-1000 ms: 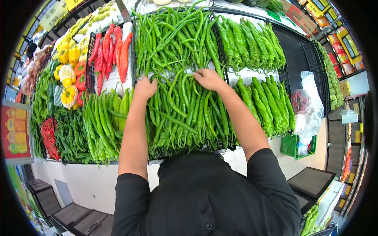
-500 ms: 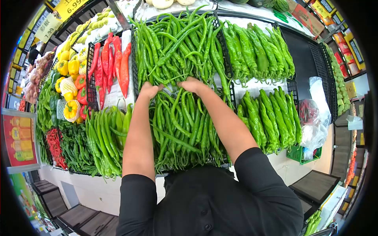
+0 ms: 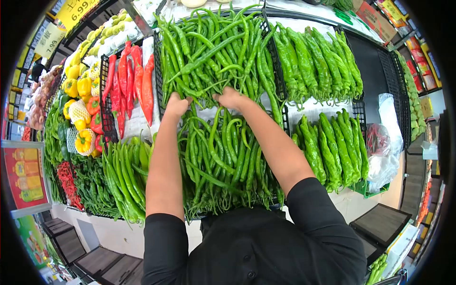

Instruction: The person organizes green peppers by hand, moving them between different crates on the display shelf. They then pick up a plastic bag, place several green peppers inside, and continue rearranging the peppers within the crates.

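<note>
Long thin green peppers fill a black crate in two banks, an upper pile (image 3: 213,47) and a lower pile (image 3: 223,156). My left hand (image 3: 177,105) is at the lower left edge of the upper pile, its fingers partly hidden under the pepper ends. At that pile's lower middle, my right hand (image 3: 230,99) touches the pepper tips, with its fingertips tucked beneath them. What either hand grips cannot be made out. A strip of pale liner (image 3: 207,114) shows between the two piles.
Red peppers (image 3: 127,80) lie in a crate to the left, above broad green peppers (image 3: 124,175). Wrinkled green peppers form two rows, upper (image 3: 316,64) and lower (image 3: 335,149), at the right. Beyond them are plastic bags (image 3: 384,152) and a green basket (image 3: 370,187).
The view has shifted slightly. The upper pile's lower ends look lifted and bunched over my hands, and more liner shows below them. Both hands remain at the pile's lower edge.
</note>
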